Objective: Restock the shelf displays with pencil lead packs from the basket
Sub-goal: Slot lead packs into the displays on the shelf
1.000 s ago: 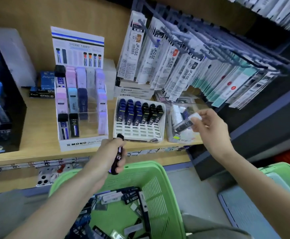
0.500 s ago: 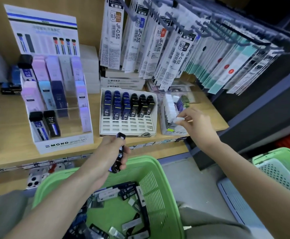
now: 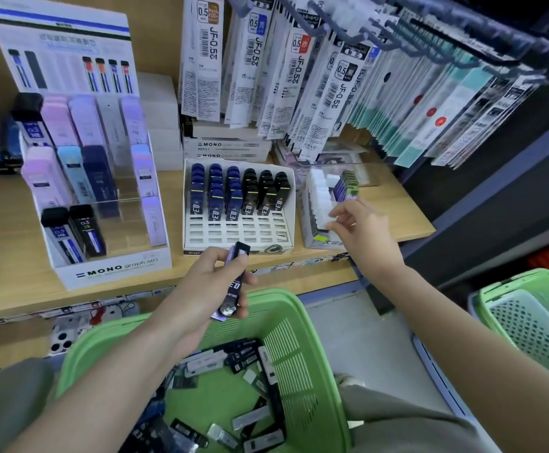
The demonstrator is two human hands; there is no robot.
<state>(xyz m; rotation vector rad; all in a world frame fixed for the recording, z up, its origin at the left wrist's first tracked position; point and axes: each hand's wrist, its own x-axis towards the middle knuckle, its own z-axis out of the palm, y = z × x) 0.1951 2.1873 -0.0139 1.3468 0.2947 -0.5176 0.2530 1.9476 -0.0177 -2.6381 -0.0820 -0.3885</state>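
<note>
Head view: my left hand [image 3: 206,286], just below the middle of the frame, grips a black lead pack [image 3: 235,282] upright, fingers and thumb curled round it, above the far rim of the green basket [image 3: 312,354]. Loose packs [image 3: 250,364] lie in the basket's bottom, lower centre. My right hand [image 3: 364,233], right of centre, reaches the front of a clear box [image 3: 315,238] on the wooden shelf [image 3: 5,230]. Its fingertips are bent against the white packs inside, and I cannot tell whether they pinch one. Between my hands stands a white tray [image 3: 233,233] with blue and black packs in its back rows.
</note>
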